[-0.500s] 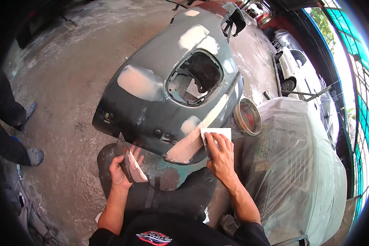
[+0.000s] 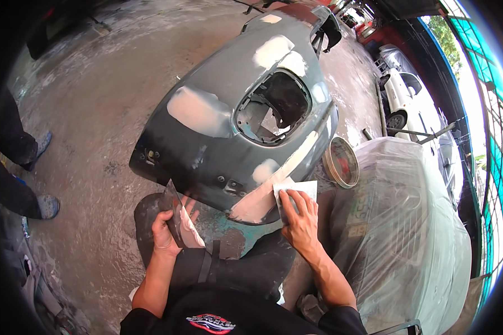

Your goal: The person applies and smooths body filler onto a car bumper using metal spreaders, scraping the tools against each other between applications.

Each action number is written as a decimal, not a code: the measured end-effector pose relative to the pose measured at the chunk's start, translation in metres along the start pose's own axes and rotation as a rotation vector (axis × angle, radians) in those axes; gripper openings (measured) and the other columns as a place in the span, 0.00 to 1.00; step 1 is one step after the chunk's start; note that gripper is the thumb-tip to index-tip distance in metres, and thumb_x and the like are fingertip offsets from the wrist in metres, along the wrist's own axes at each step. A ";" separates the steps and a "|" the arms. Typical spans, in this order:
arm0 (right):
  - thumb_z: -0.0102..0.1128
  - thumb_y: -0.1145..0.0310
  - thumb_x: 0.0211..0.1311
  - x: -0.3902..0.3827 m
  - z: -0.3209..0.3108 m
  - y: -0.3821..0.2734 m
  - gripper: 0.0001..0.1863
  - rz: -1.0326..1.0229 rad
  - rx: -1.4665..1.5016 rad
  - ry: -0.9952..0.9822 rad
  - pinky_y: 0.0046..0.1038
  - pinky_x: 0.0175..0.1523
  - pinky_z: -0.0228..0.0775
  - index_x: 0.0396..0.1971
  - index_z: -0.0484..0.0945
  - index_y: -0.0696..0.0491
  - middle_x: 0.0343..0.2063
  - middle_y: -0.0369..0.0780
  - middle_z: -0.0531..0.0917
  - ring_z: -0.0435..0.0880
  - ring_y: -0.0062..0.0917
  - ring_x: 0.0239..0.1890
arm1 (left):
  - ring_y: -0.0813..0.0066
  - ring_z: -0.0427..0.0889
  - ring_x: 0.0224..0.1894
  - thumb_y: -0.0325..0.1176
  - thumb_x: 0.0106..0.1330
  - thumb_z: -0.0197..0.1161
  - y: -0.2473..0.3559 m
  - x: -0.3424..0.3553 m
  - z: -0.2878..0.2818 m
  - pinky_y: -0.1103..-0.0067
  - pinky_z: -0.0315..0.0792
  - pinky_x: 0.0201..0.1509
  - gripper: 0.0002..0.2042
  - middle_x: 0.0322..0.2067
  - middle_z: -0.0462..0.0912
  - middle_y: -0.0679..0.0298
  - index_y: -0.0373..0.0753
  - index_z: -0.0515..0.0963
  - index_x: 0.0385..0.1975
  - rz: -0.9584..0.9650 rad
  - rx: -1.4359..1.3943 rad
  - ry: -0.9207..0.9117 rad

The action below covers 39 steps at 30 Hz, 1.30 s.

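Observation:
A dark grey car bumper (image 2: 187, 151) lies before me, with pale filler patches and an oval opening in it. My left hand (image 2: 163, 231) grips a thin dark plate (image 2: 176, 215) that carries a mound of pinkish body filler (image 2: 190, 228). My right hand (image 2: 302, 220) holds a flat white spreader (image 2: 298, 187), its fingers laid across the face. The spreader is at the bumper's near right edge, over a long band of pale filler (image 2: 257, 200); its working edge is hard to make out.
A round tin-like container (image 2: 341, 162) stands right of the bumper. Beside my right arm is a vehicle under plastic sheeting (image 2: 402, 229). Another person's legs and shoes (image 2: 47, 206) are at the left. A white car (image 2: 405, 100) stands farther back.
The view has shifted slightly, so the bumper appears a little farther right and lower. My right hand and the spreader have shifted slightly toward me. My left hand still holds the plate.

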State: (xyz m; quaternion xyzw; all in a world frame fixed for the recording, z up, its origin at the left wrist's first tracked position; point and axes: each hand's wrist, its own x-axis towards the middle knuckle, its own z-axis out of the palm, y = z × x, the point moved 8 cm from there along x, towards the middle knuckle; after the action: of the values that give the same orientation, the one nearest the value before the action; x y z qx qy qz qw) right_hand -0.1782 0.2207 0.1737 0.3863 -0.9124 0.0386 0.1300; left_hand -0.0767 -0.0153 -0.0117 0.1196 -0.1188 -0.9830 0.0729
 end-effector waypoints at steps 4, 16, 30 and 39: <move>0.65 0.78 0.33 -0.005 0.006 0.002 0.44 -0.001 0.010 -0.017 0.45 0.62 0.61 0.62 0.73 0.51 0.58 0.41 0.73 0.71 0.40 0.61 | 0.55 0.43 0.79 0.42 0.58 0.57 -0.001 0.000 -0.001 0.58 0.38 0.79 0.42 0.75 0.50 0.53 0.29 0.52 0.72 -0.009 0.006 -0.012; 0.67 0.77 0.25 -0.009 0.012 -0.004 0.50 -0.017 0.001 -0.043 0.46 0.63 0.59 0.63 0.72 0.49 0.59 0.40 0.72 0.70 0.39 0.62 | 0.54 0.41 0.79 0.42 0.57 0.58 -0.001 -0.001 -0.001 0.54 0.38 0.79 0.43 0.76 0.48 0.52 0.31 0.51 0.73 -0.026 0.000 0.003; 0.65 0.76 0.39 -0.011 0.011 -0.011 0.38 -0.031 -0.028 -0.059 0.43 0.63 0.59 0.59 0.77 0.49 0.57 0.39 0.75 0.72 0.38 0.59 | 0.54 0.45 0.78 0.41 0.55 0.59 -0.001 0.001 -0.006 0.53 0.41 0.78 0.43 0.75 0.50 0.52 0.32 0.53 0.72 -0.022 -0.017 0.018; 0.63 0.74 0.42 -0.024 0.025 -0.007 0.37 -0.092 -0.109 -0.032 0.43 0.64 0.59 0.60 0.76 0.48 0.58 0.40 0.74 0.70 0.37 0.61 | 0.55 0.38 0.79 0.43 0.57 0.57 0.000 0.000 -0.001 0.54 0.37 0.79 0.44 0.76 0.46 0.51 0.29 0.49 0.73 -0.011 0.002 -0.028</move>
State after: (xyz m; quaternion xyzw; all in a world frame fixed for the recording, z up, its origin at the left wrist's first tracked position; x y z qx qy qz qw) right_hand -0.1626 0.2280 0.1428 0.4205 -0.8964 -0.0234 0.1378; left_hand -0.0760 -0.0157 -0.0126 0.1067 -0.1201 -0.9848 0.0655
